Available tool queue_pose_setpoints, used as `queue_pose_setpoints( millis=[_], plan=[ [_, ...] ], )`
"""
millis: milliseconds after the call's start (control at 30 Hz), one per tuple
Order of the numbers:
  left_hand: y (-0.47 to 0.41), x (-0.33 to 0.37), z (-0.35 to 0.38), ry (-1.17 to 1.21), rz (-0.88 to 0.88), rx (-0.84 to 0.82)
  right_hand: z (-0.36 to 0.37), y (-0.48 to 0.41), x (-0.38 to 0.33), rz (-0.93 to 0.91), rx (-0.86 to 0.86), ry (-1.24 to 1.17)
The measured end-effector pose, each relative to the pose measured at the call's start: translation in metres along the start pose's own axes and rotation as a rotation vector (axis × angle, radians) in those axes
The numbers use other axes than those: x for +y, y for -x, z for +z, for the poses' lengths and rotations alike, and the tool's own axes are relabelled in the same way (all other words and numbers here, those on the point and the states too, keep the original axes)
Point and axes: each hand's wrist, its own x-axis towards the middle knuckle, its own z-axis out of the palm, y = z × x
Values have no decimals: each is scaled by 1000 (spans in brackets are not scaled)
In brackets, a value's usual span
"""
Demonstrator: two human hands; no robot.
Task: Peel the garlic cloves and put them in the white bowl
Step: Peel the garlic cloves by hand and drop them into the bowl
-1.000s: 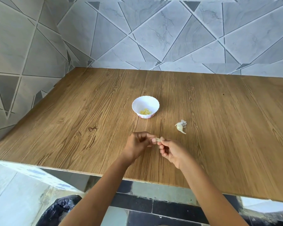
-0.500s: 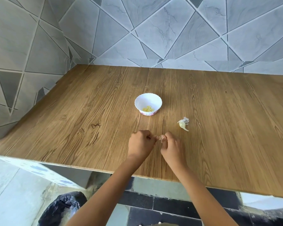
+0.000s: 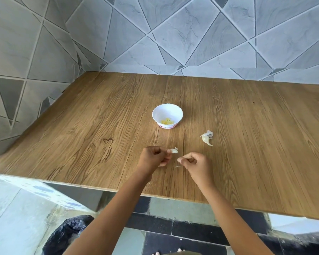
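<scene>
At the near edge of a wood-grain desk [image 3: 100, 126] set against a grey tiled wall, a person works on a garlic clove [image 3: 174, 150]. The left hand [image 3: 153, 157] holds it just above the surface, fingers [image 3: 167, 151] clamped on its left end so that the free end faces the right hand [image 3: 195, 162], a grip that judging by the task leaves the skin open to be picked away. The right hand sits just beside it and apart from the clove, its fingers curled and thumb and forefinger tips drawn together; whether they pinch a strip of skin is too small to tell. A pale sliver [image 3: 177, 166] shows between the two hands, and it is unclear whether it lies on the desk. The white bowl [image 3: 180, 115] stands farther back, directly beyond the hands, with yellowish peeled cloves [image 3: 167, 121] at its bottom, their number hard to make out. To the right, between bowl and hands, another clove [image 3: 206, 139] lies unpeeled, touching a small heap of papery skins [image 3: 209, 134]. How much skin remains on the held clove cannot be seen. Below the desk's edge, a black bag [image 3: 66, 234] is cut off by the frame.
</scene>
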Motion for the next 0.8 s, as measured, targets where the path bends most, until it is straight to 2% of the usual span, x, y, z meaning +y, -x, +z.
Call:
queue_pose_setpoints(
  millis=[100, 200, 400, 467, 533, 700, 800],
  plan=[
    [-1, -1, 0, -86, 37, 40, 3, -2, -2, -55, 26, -9],
    [-2, 0, 2, -167, 85, 60, 3, -6, -5, -81, -43, -68],
    [-7, 5, 1, -423, 210, 42, -1, -6, -4, -202, -55, -51],
    [-9, 7, 0, -508, 269, 26, -4, -5, -5, -185, -113, -66],
    [-11, 7, -2, -508, 305, -24, -8, -4, -8, -23, -211, -220],
    [-8, 9, -4, -184, 175, -192, -18, -8, -20, 520, -349, -820],
    [-7, 6, -1, -91, 132, -222, -17, -9, -24, 633, -307, -888]
  ],
)
